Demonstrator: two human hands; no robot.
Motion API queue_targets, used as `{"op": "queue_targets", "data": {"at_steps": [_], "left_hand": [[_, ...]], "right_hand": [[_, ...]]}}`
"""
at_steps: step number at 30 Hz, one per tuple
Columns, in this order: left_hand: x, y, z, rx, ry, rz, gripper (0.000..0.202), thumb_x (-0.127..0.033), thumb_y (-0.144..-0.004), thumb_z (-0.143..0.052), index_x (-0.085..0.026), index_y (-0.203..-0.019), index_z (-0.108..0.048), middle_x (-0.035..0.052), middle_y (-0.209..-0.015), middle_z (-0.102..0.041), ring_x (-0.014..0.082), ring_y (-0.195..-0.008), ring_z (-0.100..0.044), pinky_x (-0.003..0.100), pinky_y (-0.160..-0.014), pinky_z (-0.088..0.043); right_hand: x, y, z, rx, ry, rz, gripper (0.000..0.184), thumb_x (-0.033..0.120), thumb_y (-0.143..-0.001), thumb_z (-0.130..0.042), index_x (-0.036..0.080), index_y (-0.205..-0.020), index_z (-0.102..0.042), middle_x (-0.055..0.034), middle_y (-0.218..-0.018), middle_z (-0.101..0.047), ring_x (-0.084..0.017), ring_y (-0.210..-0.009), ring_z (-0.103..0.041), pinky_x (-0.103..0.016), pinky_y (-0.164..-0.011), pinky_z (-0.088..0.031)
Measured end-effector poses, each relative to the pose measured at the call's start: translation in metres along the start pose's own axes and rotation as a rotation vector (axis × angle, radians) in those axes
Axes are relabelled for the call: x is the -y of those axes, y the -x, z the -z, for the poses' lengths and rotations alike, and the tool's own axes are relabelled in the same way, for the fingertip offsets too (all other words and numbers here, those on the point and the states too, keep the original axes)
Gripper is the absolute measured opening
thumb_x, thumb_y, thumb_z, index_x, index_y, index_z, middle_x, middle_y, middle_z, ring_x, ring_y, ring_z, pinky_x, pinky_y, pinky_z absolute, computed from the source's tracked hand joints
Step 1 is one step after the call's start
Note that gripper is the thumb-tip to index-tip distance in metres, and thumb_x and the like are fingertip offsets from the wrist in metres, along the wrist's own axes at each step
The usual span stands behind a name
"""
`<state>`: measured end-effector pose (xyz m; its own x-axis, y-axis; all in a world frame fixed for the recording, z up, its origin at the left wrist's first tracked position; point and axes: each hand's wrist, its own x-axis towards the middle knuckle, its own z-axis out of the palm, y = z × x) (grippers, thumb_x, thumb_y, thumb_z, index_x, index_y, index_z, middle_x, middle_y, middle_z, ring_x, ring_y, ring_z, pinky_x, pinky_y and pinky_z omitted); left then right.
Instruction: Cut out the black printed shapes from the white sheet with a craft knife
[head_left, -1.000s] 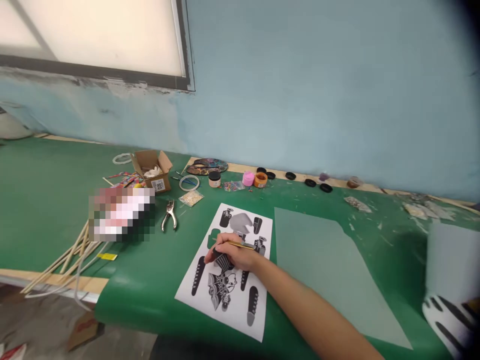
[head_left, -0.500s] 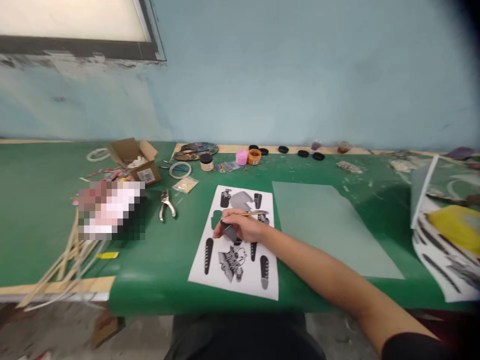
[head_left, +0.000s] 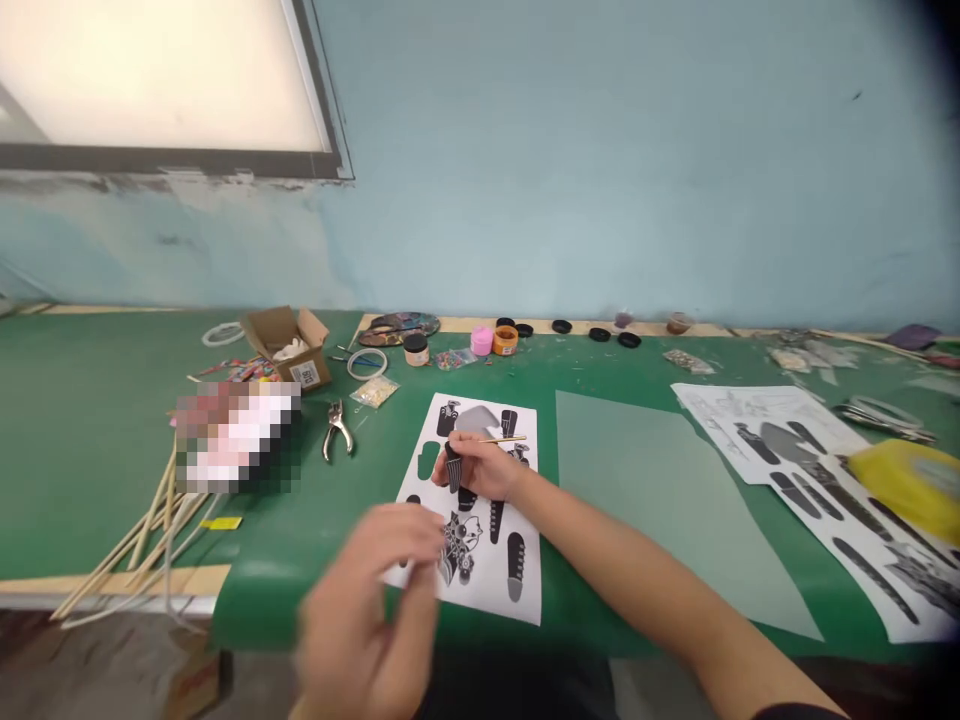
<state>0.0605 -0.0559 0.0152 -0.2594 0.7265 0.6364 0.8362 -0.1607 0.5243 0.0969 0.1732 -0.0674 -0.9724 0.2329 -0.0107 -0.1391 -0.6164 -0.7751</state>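
Observation:
My right hand (head_left: pixel 484 468) is closed on a small black cut-out piece with pale stripes (head_left: pixel 454 468). A thin tan stick (head_left: pixel 502 439), perhaps a brush handle, also sticks out of its grip. Beneath it lies a white sheet printed with black and grey shapes (head_left: pixel 517 610). Nearer to me, my left hand (head_left: pixel 375 600) hovers over the sheet's lower left edge. Motion smears its fingers, which curve toward the thumb; nothing can be made out between them.
A translucent sheet (head_left: pixel 637 480) lies right of the print, then more printed sheets (head_left: pixel 802 490) under a yellow bundle (head_left: pixel 907 485). On the left are a hole-punch plier (head_left: pixel 337 430), an open cardboard box (head_left: pixel 289 345) and wooden sticks (head_left: pixel 150 530). Paint jars (head_left: pixel 481 341) stand behind.
My left hand has come into view at the lower left. The raised paper at the right now lies flat. The view has tilted up slightly. My right hand keeps its hold.

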Motion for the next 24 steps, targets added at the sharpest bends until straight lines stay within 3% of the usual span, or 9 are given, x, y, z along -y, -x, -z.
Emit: {"op": "queue_targets", "data": {"at_steps": [2, 4, 7, 10, 12, 15, 17, 21, 24], "left_hand": [[0.026, -0.005, -0.028, 0.11, -0.053, -0.098, 0.019, -0.016, -0.096, -0.049, -0.021, -0.102, -0.066, 0.0058, -0.104, -0.07, 0.0217, -0.099, -0.065, 0.043, -0.088, -0.056], [0.046, 0.0, -0.054, 0.221, -0.171, -0.165, 0.029, -0.007, -0.091, -0.045, -0.022, -0.102, -0.067, 0.0054, -0.106, -0.072, 0.0255, -0.106, -0.065, 0.048, -0.094, -0.054], [0.063, 0.017, -0.074, 0.286, -0.317, -0.179, 0.035, -0.005, -0.088, -0.045, -0.02, -0.113, -0.065, 0.006, -0.122, -0.069, 0.0292, -0.12, -0.06, 0.052, -0.099, -0.052], [0.066, 0.028, -0.075, 0.296, -0.377, -0.204, 0.037, -0.007, -0.088, -0.046, -0.02, -0.117, -0.065, 0.0048, -0.126, -0.068, 0.0288, -0.124, -0.058, 0.052, -0.103, -0.05], [0.065, 0.029, -0.073, 0.29, -0.409, -0.221, 0.035, -0.01, -0.09, -0.048, -0.019, -0.119, -0.064, 0.0051, -0.127, -0.068, 0.0288, -0.125, -0.058, 0.051, -0.104, -0.049], [0.065, 0.029, -0.074, 0.256, -0.46, -0.224, 0.032, -0.017, -0.093, -0.05, -0.016, -0.122, -0.064, 0.0065, -0.129, -0.067, 0.0298, -0.124, -0.058, 0.05, -0.104, -0.047], [0.065, 0.029, -0.076, 0.221, -0.492, -0.215, 0.032, -0.021, -0.094, -0.051, -0.015, -0.122, -0.064, 0.0072, -0.128, -0.068, 0.0303, -0.123, -0.058, 0.049, -0.104, -0.045], [0.063, 0.035, -0.075, 0.186, -0.567, -0.182, 0.035, -0.028, -0.095, -0.052, -0.016, -0.126, -0.063, 0.0061, -0.127, -0.068, 0.0293, -0.123, -0.058, 0.046, -0.105, -0.041], [0.061, 0.044, -0.066, 0.212, -0.635, -0.212, 0.048, -0.038, -0.093, -0.054, -0.017, -0.136, -0.056, 0.0047, -0.136, -0.063, 0.0288, -0.127, -0.054, 0.044, -0.107, -0.038]], "right_hand": [[0.004, -0.002, -0.001, -0.014, -0.004, 0.057, 0.037, 0.045, -0.077, -0.076, 0.021, -0.074, -0.048, -0.002, -0.076, -0.074, -0.02, -0.069, -0.072, -0.035, -0.071, -0.057], [0.021, -0.002, -0.007, -0.04, 0.001, 0.126, 0.039, 0.047, -0.077, -0.076, 0.022, -0.074, -0.046, -0.0008, -0.076, -0.073, -0.019, -0.068, -0.071, -0.035, -0.072, -0.056], [0.075, 0.01, -0.019, -0.094, 0.126, 0.263, 0.033, 0.045, -0.081, -0.073, 0.022, -0.078, -0.051, -0.0032, -0.084, -0.075, -0.02, -0.077, -0.071, -0.034, -0.075, -0.054], [0.136, 0.048, -0.017, -0.3, 0.994, 0.471, 0.021, 0.041, -0.093, -0.059, 0.021, -0.088, -0.061, -0.0088, -0.103, -0.074, -0.022, -0.093, -0.069, -0.036, -0.082, -0.05], [0.154, 0.085, -0.003, -0.626, 1.592, 0.425, 0.02, 0.038, -0.094, -0.054, 0.02, -0.095, -0.065, -0.0106, -0.105, -0.073, -0.024, -0.09, -0.068, -0.038, -0.081, -0.047], [0.127, 0.146, 0.026, -1.009, 2.019, 0.027, 0.024, 0.031, -0.097, -0.044, 0.019, -0.098, -0.065, -0.0119, -0.091, -0.074, -0.027, -0.08, -0.069, -0.038, -0.072, -0.047], [0.086, 0.18, 0.041, -1.07, 2.028, -0.061, 0.023, 0.025, -0.095, -0.043, 0.017, -0.099, -0.065, -0.013, -0.085, -0.074, -0.029, -0.077, -0.07, -0.038, -0.068, -0.048], [0.015, 0.208, 0.053, -1.102, 2.038, -0.03, 0.03, 0.026, -0.095, -0.043, 0.014, -0.113, -0.062, -0.0205, -0.116, -0.071, -0.038, -0.113, -0.065, -0.054, -0.091, -0.049], [0.001, 0.197, 0.058, -1.066, 1.877, 0.178, 0.034, 0.032, -0.099, -0.04, 0.014, -0.118, -0.062, -0.0205, -0.119, -0.07, -0.038, -0.123, -0.06, -0.063, -0.103, -0.041]]}}
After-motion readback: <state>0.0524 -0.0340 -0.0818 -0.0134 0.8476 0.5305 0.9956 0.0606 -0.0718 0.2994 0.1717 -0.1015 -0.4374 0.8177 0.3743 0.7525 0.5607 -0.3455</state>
